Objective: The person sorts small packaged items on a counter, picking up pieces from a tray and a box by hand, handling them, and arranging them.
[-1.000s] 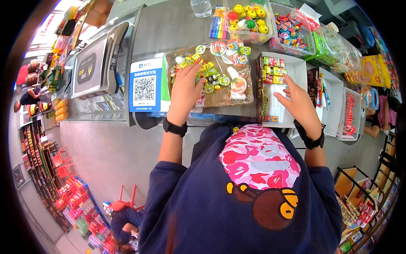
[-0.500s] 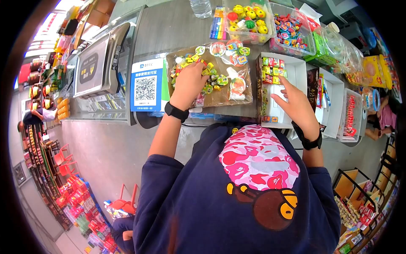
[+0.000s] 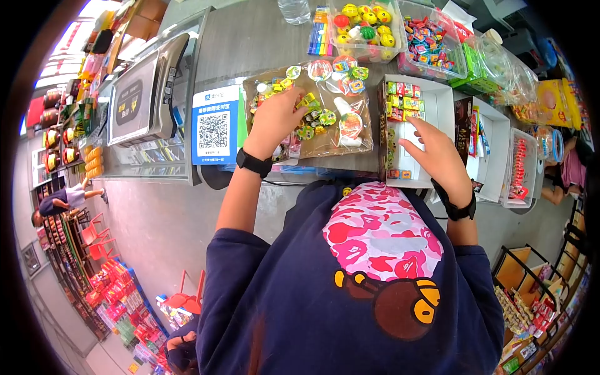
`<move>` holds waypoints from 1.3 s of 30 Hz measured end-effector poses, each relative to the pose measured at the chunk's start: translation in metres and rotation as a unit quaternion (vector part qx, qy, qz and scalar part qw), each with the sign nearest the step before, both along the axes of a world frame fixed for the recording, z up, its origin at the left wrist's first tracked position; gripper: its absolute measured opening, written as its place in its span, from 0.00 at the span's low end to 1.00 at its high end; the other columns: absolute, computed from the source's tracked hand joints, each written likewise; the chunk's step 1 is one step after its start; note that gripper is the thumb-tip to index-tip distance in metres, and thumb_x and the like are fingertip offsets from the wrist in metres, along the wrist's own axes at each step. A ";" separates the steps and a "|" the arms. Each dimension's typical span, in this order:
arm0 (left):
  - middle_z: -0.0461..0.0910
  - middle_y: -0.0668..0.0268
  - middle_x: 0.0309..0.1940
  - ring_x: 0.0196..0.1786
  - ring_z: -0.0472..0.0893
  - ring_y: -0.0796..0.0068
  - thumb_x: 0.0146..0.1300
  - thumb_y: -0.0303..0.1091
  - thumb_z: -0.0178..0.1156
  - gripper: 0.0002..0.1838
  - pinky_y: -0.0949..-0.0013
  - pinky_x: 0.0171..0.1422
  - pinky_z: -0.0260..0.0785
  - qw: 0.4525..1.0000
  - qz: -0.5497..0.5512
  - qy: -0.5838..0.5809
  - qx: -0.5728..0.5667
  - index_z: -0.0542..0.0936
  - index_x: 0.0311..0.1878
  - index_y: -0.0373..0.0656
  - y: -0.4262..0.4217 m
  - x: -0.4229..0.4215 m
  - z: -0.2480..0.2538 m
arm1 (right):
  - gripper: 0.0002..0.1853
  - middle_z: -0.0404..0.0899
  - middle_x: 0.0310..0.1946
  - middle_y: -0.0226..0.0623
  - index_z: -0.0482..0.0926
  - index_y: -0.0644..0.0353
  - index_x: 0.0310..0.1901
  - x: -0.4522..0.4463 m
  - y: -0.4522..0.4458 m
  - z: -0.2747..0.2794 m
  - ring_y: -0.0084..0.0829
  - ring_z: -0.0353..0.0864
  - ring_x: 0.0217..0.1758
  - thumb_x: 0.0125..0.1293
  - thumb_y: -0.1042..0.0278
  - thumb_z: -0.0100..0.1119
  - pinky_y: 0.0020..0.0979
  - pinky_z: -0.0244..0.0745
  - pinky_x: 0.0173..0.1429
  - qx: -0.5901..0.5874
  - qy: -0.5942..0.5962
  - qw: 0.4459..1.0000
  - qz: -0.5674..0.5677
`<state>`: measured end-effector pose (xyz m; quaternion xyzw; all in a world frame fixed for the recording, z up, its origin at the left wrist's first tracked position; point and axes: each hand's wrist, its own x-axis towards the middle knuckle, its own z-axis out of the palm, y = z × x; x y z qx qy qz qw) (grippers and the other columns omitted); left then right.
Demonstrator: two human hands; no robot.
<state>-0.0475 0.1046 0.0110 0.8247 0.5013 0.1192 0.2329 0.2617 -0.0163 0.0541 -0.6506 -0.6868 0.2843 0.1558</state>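
My left hand point(image 3: 275, 122), with a black band at the wrist, reaches into a pile of small yellow-green wrapped candies point(image 3: 322, 117). They lie on a brown sheet with clear plastic point(image 3: 322, 145). My left fingertips are partly hidden among the candies, so any grip is unclear. Over a white cardboard box point(image 3: 424, 175), my right hand point(image 3: 437, 153) hovers with thumb and forefinger apart and nothing between them. Rows of small red, yellow and green candies point(image 3: 405, 102) fill the box's far end. A few orange-blue pieces point(image 3: 398, 174) sit at its near end.
A blue QR-code sign point(image 3: 214, 128) and a tablet-like screen point(image 3: 140, 97) are on the left. Plastic tubs of yellow balls point(image 3: 369, 53) and wrapped sweets point(image 3: 431, 44) stand behind. Another white box point(image 3: 490, 147) and a tub with red items point(image 3: 517, 169) are on the right.
My left hand has shifted slightly left over the candy pile. My right hand has barely moved above the box. A person in the left background has come further into view.
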 end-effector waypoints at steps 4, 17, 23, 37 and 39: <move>0.84 0.56 0.37 0.40 0.83 0.56 0.59 0.36 0.64 0.18 0.59 0.45 0.74 1.000 -0.001 -0.013 0.020 0.79 0.51 0.40 0.003 0.010 0.002 | 0.24 0.77 0.55 0.56 0.73 0.67 0.58 -0.001 0.001 0.006 0.53 0.76 0.58 0.66 0.58 0.60 0.41 0.72 0.61 -0.011 0.021 1.000 -0.007; 0.80 0.50 0.38 0.40 0.81 0.49 0.56 0.35 0.62 0.14 0.54 0.47 0.73 0.995 -0.020 0.064 0.068 0.81 0.41 0.33 0.012 0.029 -0.006 | 0.24 0.77 0.55 0.54 0.74 0.69 0.57 0.004 -0.005 0.001 0.50 0.78 0.55 0.66 0.60 0.60 0.39 0.72 0.60 0.032 0.017 0.999 -0.007; 0.79 0.47 0.32 0.39 0.80 0.48 0.55 0.34 0.63 0.12 0.52 0.45 0.73 0.995 -0.029 0.072 0.060 0.78 0.30 0.32 0.012 0.027 -0.001 | 0.24 0.77 0.56 0.52 0.74 0.67 0.58 0.006 -0.005 0.002 0.48 0.80 0.52 0.66 0.60 0.61 0.37 0.74 0.57 0.049 0.014 0.999 -0.002; 0.80 0.49 0.36 0.42 0.79 0.49 0.54 0.37 0.67 0.16 0.53 0.49 0.71 0.998 -0.046 0.043 -0.011 0.81 0.39 0.33 0.013 0.025 0.001 | 0.23 0.77 0.54 0.53 0.74 0.68 0.56 0.008 -0.009 0.001 0.49 0.79 0.52 0.66 0.61 0.61 0.38 0.74 0.57 0.035 0.017 0.999 -0.016; 0.80 0.49 0.36 0.42 0.79 0.48 0.55 0.37 0.67 0.16 0.53 0.49 0.71 0.998 -0.052 0.029 -0.009 0.80 0.39 0.33 0.013 0.024 0.002 | 0.22 0.77 0.54 0.55 0.75 0.69 0.54 0.007 -0.009 0.002 0.53 0.76 0.57 0.66 0.58 0.59 0.41 0.71 0.61 0.034 0.023 0.999 -0.026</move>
